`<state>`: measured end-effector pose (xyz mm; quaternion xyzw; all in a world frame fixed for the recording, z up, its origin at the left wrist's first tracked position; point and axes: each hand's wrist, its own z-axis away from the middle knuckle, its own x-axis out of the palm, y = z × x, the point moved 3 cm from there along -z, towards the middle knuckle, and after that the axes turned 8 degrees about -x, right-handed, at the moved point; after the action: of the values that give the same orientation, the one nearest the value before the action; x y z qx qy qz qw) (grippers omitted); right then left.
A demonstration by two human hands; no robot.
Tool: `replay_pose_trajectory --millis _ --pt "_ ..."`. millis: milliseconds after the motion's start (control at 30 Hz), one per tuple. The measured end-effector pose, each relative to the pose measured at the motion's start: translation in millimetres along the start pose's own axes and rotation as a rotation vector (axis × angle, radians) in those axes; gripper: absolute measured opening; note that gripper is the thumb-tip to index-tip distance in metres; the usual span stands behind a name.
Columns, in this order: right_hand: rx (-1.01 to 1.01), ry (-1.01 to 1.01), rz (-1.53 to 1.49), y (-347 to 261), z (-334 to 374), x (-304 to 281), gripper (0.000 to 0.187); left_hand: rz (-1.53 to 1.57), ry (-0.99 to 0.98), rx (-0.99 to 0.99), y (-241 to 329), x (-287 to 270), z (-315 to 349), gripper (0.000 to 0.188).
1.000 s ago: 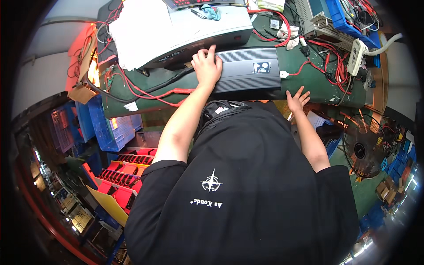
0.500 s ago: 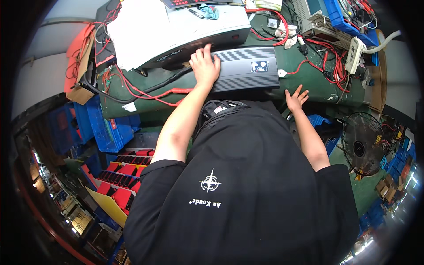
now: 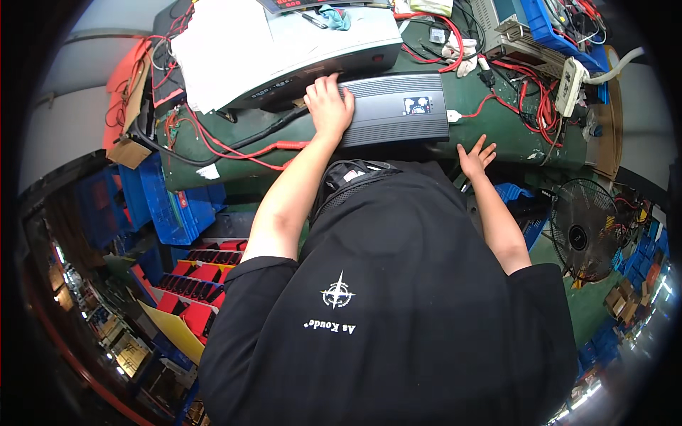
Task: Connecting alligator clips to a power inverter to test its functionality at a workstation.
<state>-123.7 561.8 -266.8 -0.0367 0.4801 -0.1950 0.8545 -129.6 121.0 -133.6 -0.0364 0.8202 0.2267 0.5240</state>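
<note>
A black ribbed metal box like a power inverter point(image 3: 387, 128), with a small panel on its top, lies on the green workbench point(image 3: 490, 117). My left hand point(image 3: 329, 108) rests over its left end, fingers stretched forward and thumb on the top face; part of that end is hidden under it. A thick black cable point(image 3: 263, 133) and red leads point(image 3: 284, 145) run to this end. A white plug point(image 3: 453, 116) with a red wire sits at the right end. My right hand point(image 3: 477, 157) is at the bench's front edge, fingers spread, holding nothing.
Behind the inverter stands a large instrument point(image 3: 355, 46) with white papers point(image 3: 227, 53) on it. Tangled red wires point(image 3: 543, 113) and a power strip point(image 3: 570, 89) lie at the right. A fan point(image 3: 582, 227) stands below right; blue bins point(image 3: 170, 206) are at the left.
</note>
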Motion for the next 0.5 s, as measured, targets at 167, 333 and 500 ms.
replay_pose_trajectory --millis 167,333,500 --pt "0.004 0.003 0.005 2.6 -1.2 1.6 0.113 0.001 0.000 -0.009 2.2 -2.1 0.2 0.044" --pt "-0.009 0.018 0.001 2.1 -1.4 2.1 0.112 0.006 0.007 -0.025 0.1 -0.7 -0.5 0.044" --pt "-0.009 0.021 -0.003 2.6 -1.7 3.2 0.111 -0.014 -0.033 0.006 1.8 -1.6 -0.5 0.041"
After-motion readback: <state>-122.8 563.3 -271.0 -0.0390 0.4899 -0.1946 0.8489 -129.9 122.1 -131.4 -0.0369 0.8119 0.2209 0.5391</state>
